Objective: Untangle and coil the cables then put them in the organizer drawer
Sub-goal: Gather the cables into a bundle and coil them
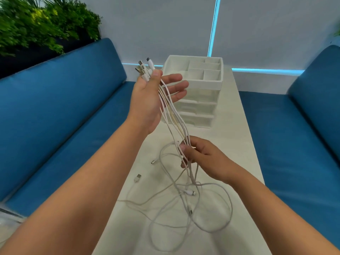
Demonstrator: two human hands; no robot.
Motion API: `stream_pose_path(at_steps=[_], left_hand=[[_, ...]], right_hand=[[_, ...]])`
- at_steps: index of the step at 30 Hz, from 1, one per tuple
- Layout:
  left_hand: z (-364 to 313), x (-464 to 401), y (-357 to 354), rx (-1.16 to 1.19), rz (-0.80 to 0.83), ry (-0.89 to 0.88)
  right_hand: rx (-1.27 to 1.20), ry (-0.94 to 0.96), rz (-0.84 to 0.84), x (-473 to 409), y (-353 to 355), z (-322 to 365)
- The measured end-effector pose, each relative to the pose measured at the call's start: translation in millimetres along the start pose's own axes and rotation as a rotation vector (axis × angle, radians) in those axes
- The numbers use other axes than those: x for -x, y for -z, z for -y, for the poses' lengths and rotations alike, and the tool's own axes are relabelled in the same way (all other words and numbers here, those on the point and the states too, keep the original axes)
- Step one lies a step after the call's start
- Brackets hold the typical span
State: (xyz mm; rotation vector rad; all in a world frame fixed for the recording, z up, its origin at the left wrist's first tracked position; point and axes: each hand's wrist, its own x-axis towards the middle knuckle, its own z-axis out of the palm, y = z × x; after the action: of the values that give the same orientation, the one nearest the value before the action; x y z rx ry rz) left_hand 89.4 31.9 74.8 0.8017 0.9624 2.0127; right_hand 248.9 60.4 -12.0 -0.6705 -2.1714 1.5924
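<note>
Both forearms reached out from the bottom of the view over the long white table (237,129), with blue sofa cushions (60,111) on either side. At the table's far end stood the white organizer (195,83), open compartments on top and its drawers below all apparently pushed in, so nothing seemed stowed yet. Most of the white cables (184,205) lay in loose, overlapping loops on the table under the hands, not yet coiled, and a few free plugs (137,177) lay apart to the left. From there a bundle of strands rose taut between the hands, probably held stretched so the lines would run parallel and the knots slide toward the loose ends. Lower down, the right hand (200,159) had its fingers curled around the bundle, likely to comb along it. Higher up, the left hand (149,100) pinned the gathered connector ends (144,69) under its thumb, other fingers spread straight.
</note>
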Motion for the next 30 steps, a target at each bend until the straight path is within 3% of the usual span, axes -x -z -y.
stream_pose_path(at_steps=[8, 10, 13, 16, 18, 21, 23, 30], left_hand=[[-3.1, 0.8, 5.5, 0.019, -0.080, -0.024], [-1.4, -0.2, 7.6, 0.017, -0.083, -0.021], [4.0, -1.5, 10.9, 0.021, -0.085, -0.012], [8.1, -4.2, 15.0, 0.082, -0.104, -0.003], [9.1, -5.8, 19.0, 0.102, -0.106, -0.002], [9.7, -4.1, 25.6, 0.106, -0.108, 0.017], [11.3, -2.6, 29.6, 0.115, -0.104, 0.037], [13.4, -5.6, 50.5, 0.203, -0.167, 0.099]], right_hand=[[-0.388, -0.044, 0.017, 5.4, -9.2, -0.7], [-0.132, -0.007, -0.124, 3.6, -9.3, -4.4], [0.575, 0.068, -0.342, 0.5, -12.0, -8.7], [0.701, 0.032, -0.463, -2.6, -14.4, -8.7], [0.552, -0.043, -0.430, -2.7, -11.2, -8.6], [0.049, -0.107, -0.321, 4.1, -3.5, -5.4], [-0.101, -0.117, -0.302, 8.1, -3.1, -6.1], [-0.133, -0.177, -0.169, 9.3, -21.6, -5.4]])
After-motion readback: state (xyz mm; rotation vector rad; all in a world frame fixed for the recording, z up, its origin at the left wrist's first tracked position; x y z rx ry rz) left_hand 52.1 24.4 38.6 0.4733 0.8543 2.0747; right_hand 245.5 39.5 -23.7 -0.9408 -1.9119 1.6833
